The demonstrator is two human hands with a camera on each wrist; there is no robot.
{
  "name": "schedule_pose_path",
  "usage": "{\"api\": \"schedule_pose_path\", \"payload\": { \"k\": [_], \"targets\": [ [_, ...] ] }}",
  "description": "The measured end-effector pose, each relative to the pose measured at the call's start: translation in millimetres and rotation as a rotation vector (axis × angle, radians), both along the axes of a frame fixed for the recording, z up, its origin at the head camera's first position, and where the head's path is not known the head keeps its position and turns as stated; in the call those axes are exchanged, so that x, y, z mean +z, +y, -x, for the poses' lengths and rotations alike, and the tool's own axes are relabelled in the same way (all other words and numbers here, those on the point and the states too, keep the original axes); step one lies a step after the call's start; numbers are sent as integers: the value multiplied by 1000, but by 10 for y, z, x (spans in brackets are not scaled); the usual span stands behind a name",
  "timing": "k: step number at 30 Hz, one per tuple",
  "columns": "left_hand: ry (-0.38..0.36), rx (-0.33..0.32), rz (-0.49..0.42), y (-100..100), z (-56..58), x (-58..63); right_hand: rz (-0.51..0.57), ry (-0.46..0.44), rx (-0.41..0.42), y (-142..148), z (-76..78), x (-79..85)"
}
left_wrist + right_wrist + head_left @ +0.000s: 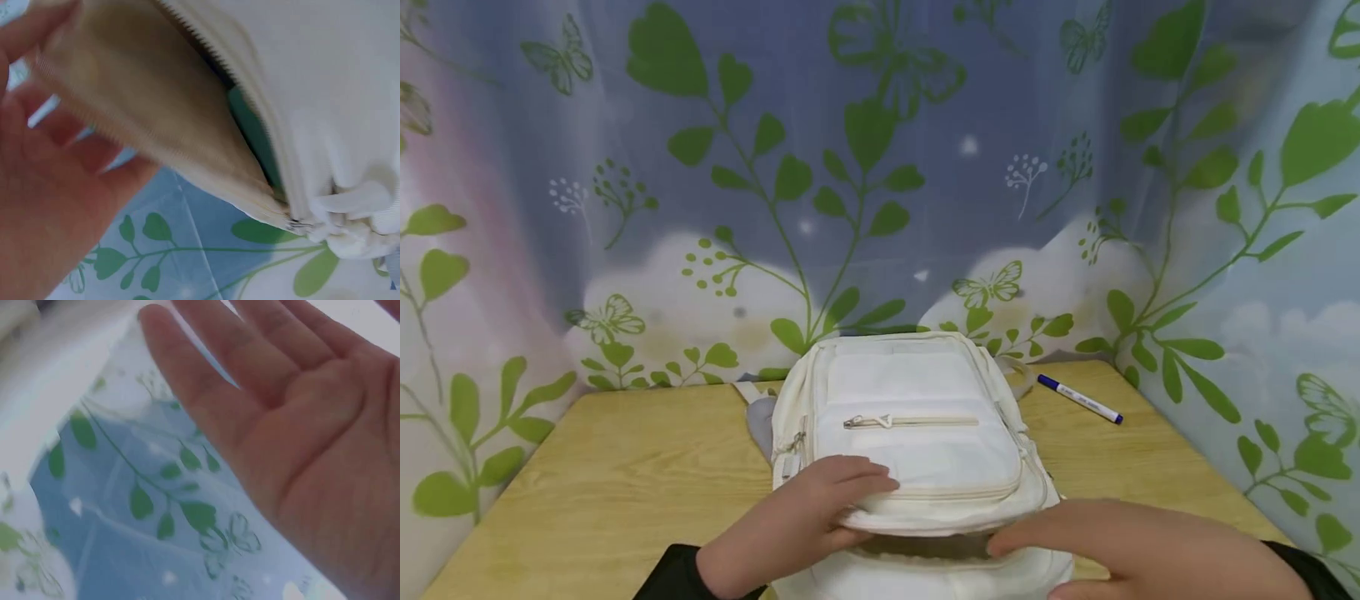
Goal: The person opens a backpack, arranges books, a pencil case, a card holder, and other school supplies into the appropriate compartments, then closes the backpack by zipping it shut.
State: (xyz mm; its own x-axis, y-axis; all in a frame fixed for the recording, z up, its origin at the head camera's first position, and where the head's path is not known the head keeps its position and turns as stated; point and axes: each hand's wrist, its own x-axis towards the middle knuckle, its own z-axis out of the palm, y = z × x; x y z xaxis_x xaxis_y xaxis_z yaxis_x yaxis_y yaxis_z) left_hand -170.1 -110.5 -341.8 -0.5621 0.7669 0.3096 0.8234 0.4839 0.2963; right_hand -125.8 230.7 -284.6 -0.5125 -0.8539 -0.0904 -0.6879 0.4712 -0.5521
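Observation:
A cream backpack (pixel 917 383) lies on the table, its zipped main opening (pixel 932 547) facing me. My left hand (pixel 805 517) grips the edge of the front panel, fingers on the outer face and thumb on the inner side. The left wrist view shows the panel's beige lining (pixel 156 94) held away from the toothed zipper edge (pixel 250 94). Inside the bag, part of a green item (pixel 256 137) shows; its kind is hidden. My right hand (pixel 1142 542) is at the opening's right side with fingers extended, fingertips at the rim; its palm (pixel 306 456) shows in the right wrist view.
A white marker with a blue cap (pixel 1080 399) lies on the wooden table (pixel 647 467), right of the backpack. A grey strap part (pixel 761 425) sticks out at the bag's left. Behind the table hangs a leaf-and-butterfly curtain (pixel 955 192), which also runs along both sides.

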Motion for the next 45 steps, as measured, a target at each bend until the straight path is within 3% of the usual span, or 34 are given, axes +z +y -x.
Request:
{"api": "schedule_pose_path", "payload": {
  "k": [3, 5, 6, 8, 10, 12, 14, 18, 21, 23, 26, 29, 35, 37, 41, 45],
  "targets": [
    [-34, -72, 40, -26, 17, -39, -19, 196, -58, 6, 57, 99],
    [-124, -56, -20, -48, 54, -62, -39, 256, -110, -46, 173, 134],
    [-130, -17, -64, -65, 89, -68, -55, 261, -142, -78, 244, 148],
    [-114, 131, -166, -116, 183, -79, -100, 248, -206, -162, 413, 156],
    [-85, 335, -250, -196, 301, -93, -136, 222, -250, -263, 595, 146],
    [-46, 521, -234, -283, 423, -117, -177, 182, -269, -377, 769, 122],
    [-93, 609, -183, -352, 518, -161, -220, 141, -256, -511, 922, 92],
    [-120, 607, -95, -365, 644, -264, -317, 137, -192, -792, 1152, 14],
    [-75, 628, -83, -305, 699, -308, -347, 152, -171, -957, 1253, -50],
    [-89, 658, -112, -270, 728, -318, -349, 152, -167, -1025, 1285, -85],
    [-167, 694, -178, -254, 744, -325, -347, 160, -183, -1079, 1285, -117],
    [-199, 722, -226, -286, 712, -318, -341, 201, -189, -1101, 1268, -143],
    [88, 697, -54, -351, 490, -262, -327, 259, -201, -1110, 1253, -231],
    [140, 683, -2, -341, 371, -223, -339, 271, -214, -1118, 1242, -255],
    [71, 657, 43, -302, 103, -135, -372, 296, -231, -1143, 1215, -264],
    [-65, 591, 66, -269, -132, -95, -395, 298, -237, -1162, 1195, -243]
  ]
}}
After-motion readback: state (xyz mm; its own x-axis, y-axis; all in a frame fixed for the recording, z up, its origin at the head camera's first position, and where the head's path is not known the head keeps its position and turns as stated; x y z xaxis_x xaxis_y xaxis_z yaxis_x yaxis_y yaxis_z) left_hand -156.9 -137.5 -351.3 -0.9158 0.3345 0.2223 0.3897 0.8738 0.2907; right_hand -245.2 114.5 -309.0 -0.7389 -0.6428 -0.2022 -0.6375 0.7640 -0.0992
